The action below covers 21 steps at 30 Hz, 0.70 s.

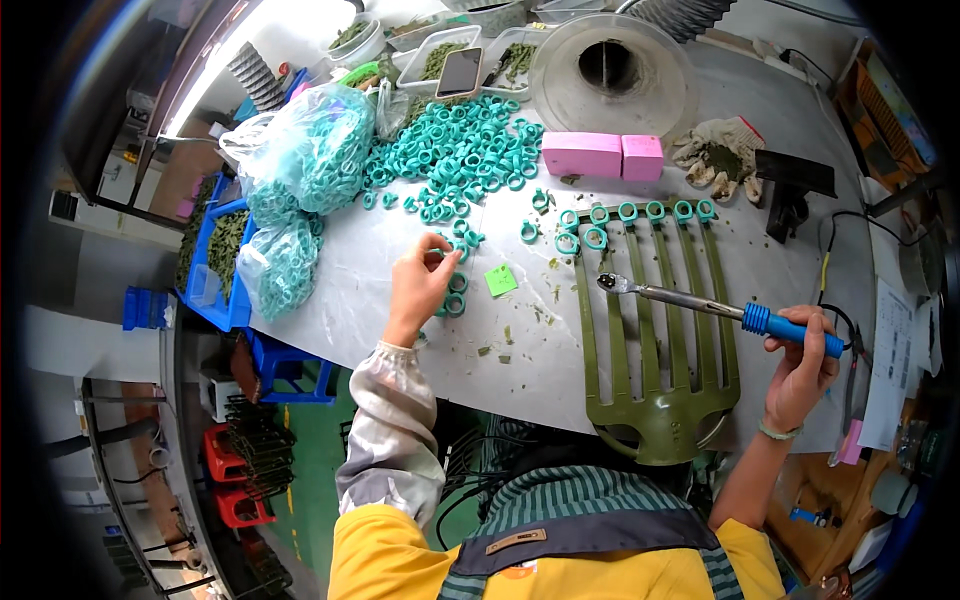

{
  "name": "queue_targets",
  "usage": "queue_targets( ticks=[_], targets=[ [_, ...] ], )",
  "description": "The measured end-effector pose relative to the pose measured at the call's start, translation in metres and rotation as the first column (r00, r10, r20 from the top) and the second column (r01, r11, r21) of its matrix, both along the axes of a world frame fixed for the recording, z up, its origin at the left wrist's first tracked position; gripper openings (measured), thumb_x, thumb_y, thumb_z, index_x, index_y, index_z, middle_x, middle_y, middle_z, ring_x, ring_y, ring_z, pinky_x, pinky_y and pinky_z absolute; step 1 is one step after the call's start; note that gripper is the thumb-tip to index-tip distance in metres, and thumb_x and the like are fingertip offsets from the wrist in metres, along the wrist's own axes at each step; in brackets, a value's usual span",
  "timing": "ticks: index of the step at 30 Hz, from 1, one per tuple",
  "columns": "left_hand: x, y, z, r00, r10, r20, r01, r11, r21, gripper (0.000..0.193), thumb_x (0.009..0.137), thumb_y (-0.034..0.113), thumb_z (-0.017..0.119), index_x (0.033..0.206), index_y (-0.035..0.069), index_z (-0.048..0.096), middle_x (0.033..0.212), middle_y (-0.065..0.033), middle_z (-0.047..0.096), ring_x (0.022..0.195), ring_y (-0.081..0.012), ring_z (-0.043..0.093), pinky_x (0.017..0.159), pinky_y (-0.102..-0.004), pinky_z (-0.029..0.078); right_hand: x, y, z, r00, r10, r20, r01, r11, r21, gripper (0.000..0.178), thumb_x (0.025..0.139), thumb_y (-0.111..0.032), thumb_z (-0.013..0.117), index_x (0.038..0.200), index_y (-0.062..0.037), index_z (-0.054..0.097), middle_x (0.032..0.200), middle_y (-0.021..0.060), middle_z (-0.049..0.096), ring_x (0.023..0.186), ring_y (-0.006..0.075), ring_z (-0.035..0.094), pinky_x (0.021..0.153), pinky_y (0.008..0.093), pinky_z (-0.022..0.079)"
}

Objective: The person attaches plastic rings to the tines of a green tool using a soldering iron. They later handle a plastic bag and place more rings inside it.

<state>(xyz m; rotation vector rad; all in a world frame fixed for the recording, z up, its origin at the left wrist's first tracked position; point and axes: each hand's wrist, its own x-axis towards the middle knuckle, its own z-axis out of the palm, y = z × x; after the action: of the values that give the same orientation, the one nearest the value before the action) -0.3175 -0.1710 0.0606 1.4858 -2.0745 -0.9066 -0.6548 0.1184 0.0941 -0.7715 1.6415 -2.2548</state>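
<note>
My left hand (420, 287) reaches over the table with thumb and fingers pinched on a small teal ring at the near end of a loose trail of teal rings (457, 281); the fingers partly hide it. In my right hand (797, 377) is a soldering iron (700, 304) with a blue handle. Its flat, darkened tip points left, above an olive-green comb-like piece (660, 415) with several long bars. Teal rings (655, 211) stand in a row along the bars' far ends, with a few more beside the left end. A bright green paper note (500, 280) lies between my hands.
Behind my left hand spreads a heap of teal rings (455, 140), beside ring-filled plastic bags (310, 150). Pink blocks (582, 155), a soiled glove (722, 155), a black stand (792, 190) and a round translucent cover (655, 85) stand farther back. A phone (460, 72) rests on tubs of green scraps.
</note>
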Motion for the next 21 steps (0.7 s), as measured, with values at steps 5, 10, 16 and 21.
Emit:
queue_targets(
  ticks=[5, 10, 16, 21],
  targets=[
    [-0.027, 0.022, 0.031, 0.895, -0.103, -0.434, 0.229, 0.941, 0.248, 0.027, 0.093, 0.003, 0.065, 0.12, 0.0, 0.065, 0.101, -0.0021, 0.062, 0.087, -0.0053, 0.062, 0.074, -0.0193, 0.048, -0.004, 0.006, 0.001, 0.999, -0.027, -0.019, 0.027, 1.0, 0.015, 0.026, 0.098, -0.019, 0.057, 0.087, 0.0026, 0.067, 0.089, 0.0098, 0.066, 0.06, 0.0134, 0.061, 0.053, 0.0243, 0.052],
    [-0.076, 0.048, 0.029, 0.814, -0.388, -0.432, 0.467, 0.88, 0.091, 0.028, 0.094, -0.001, 0.063, 0.122, 0.001, 0.066, 0.12, -0.001, 0.05, 0.101, -0.0064, 0.056, 0.083, -0.0209, 0.05, -0.008, 0.006, 0.002, 0.998, -0.059, -0.001, 0.059, 0.998, 0.029, 0.027, 0.098, -0.019, 0.058, 0.088, 0.0041, 0.067, 0.09, 0.01, 0.067, 0.06, 0.0142, 0.062, 0.054, 0.0246, 0.053],
    [-0.148, 0.057, 0.003, 0.821, -0.557, -0.124, 0.479, 0.791, -0.381, 0.033, 0.08, 0.003, 0.074, 0.113, 0.008, 0.07, 0.114, -0.0097, 0.067, 0.106, -0.0311, 0.06, 0.092, -0.0387, 0.048, -0.017, 0.0, -0.012, 0.998, -0.06, -0.019, 0.061, 0.998, 0.011, 0.025, 0.098, -0.016, 0.057, 0.091, 0.0062, 0.066, 0.092, 0.0107, 0.068, 0.062, 0.016, 0.065, 0.056, 0.0265, 0.055],
    [-0.175, 0.052, -0.014, 0.792, -0.61, -0.019, 0.536, 0.709, -0.457, 0.034, 0.078, 0.001, 0.074, 0.111, 0.007, 0.07, 0.113, -0.0091, 0.068, 0.107, -0.0301, 0.06, 0.091, -0.0392, 0.049, -0.023, -0.008, -0.027, 0.998, -0.059, -0.018, 0.059, 0.998, 0.004, 0.023, 0.099, -0.015, 0.056, 0.092, 0.0052, 0.065, 0.093, 0.0113, 0.068, 0.064, 0.0164, 0.067, 0.06, 0.0292, 0.056]
  ],
)
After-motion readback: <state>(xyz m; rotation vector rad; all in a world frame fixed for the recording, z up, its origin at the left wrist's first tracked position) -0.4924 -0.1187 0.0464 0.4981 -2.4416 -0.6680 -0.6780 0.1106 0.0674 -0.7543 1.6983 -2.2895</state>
